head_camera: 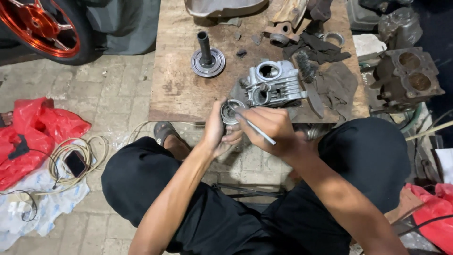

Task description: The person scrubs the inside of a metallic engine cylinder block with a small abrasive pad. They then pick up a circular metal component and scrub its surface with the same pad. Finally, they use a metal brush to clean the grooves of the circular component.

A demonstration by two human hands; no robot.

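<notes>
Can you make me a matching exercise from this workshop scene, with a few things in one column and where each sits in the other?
Things:
1. round metal ring part
2. thin metal tool
3. silver engine head
4. orange wheel

Places:
A. top left corner, on the paved floor
B. on the wooden board, just beyond the hands
C. held in the left hand
D. held in the right hand, tip toward the ring

Pairs: 1-C, 2-D, 3-B, 4-A
</notes>
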